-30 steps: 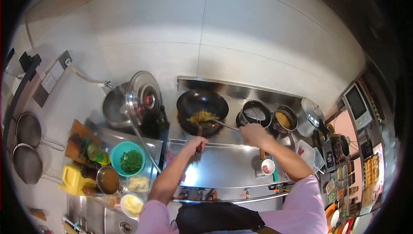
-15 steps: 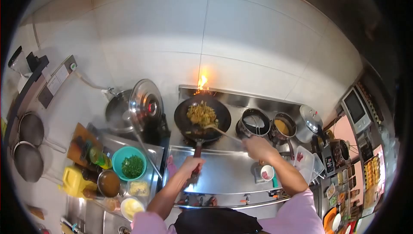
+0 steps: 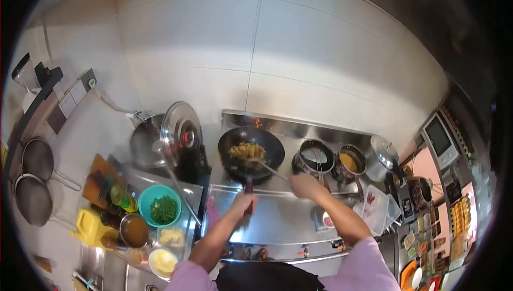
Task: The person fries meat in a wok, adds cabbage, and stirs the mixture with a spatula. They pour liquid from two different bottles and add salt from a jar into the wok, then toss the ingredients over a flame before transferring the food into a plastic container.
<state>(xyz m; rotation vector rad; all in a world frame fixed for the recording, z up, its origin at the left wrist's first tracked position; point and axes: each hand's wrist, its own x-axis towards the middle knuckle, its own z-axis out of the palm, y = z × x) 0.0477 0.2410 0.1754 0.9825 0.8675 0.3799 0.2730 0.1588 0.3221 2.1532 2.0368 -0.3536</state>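
Two hands work at one wok (image 3: 273, 146), which sits on the stove straight ahead of the person. The left hand (image 3: 245, 202) is closed around the wok's dark handle (image 3: 249, 185), probably to steady the round bowl, which would otherwise tip or slide easily. The right hand (image 3: 307, 186) is curled shut around the shaft of a long cooking tool (image 3: 276, 173); the length likely keeps the fingers away from the heat. Its far end reaches into the food (image 3: 246, 150), so the shape of its head cannot be told.

The food lies heaped in the wok's hollow, in small yellowish-brown pieces with a glossy, uneven surface. The wok itself is dark and smoothly curved, against a shiny, flat metal stove top (image 3: 278, 208). To its right stand two deep round pots, one dark inside (image 3: 315, 156), one holding a yellow-brown liquid (image 3: 350, 161).

On the left, a smooth teal bowl (image 3: 143, 205) holds feathery chopped greens (image 3: 164, 209), presumably set there for easy reach. Behind it, a domed, polished lid (image 3: 180, 130) with a red-centred knob leans upright by a large pot (image 3: 145, 144).
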